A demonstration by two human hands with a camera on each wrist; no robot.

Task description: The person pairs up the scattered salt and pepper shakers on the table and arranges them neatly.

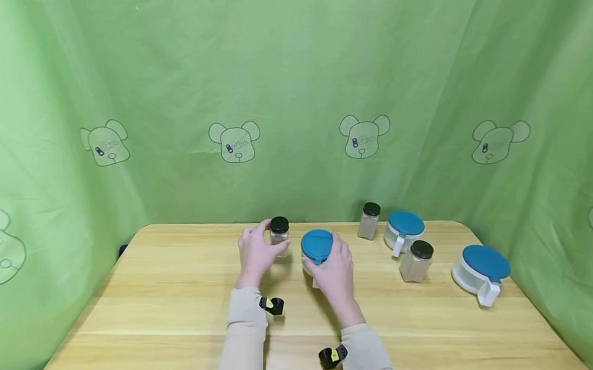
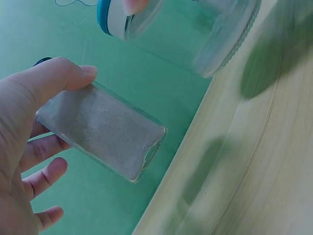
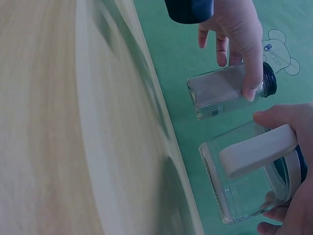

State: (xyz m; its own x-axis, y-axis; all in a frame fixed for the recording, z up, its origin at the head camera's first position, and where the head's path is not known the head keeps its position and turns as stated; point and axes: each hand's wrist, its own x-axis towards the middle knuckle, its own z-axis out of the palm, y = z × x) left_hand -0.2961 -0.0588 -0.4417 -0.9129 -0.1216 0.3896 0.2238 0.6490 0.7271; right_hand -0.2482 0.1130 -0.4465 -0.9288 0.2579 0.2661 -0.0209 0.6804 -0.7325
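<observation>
My left hand point(image 1: 256, 255) grips a small square glass jar with a black lid point(image 2: 105, 129), filled with pale greyish powder. Thumb and fingers pinch its upper part from both sides. Beside it on the right, my right hand point(image 1: 336, 272) holds a wide clear glass seasoning jar point(image 3: 244, 191) by its top, around the blue lid point(image 1: 316, 244). The jar's white handle point(image 3: 259, 151) points toward me. Both jars are held upright above the tabletop, and their shadows fall on the wood in the wrist views.
On the right of the wooden table point(image 1: 173, 298) stand two more black-lidded powder jars, one at the back point(image 1: 369, 226) and one nearer point(image 1: 415, 267). Two blue-lidded jars with white handles, one behind point(image 1: 406, 223) and one far right point(image 1: 485, 263), stand there too. A green curtain point(image 1: 296, 179) surrounds the table.
</observation>
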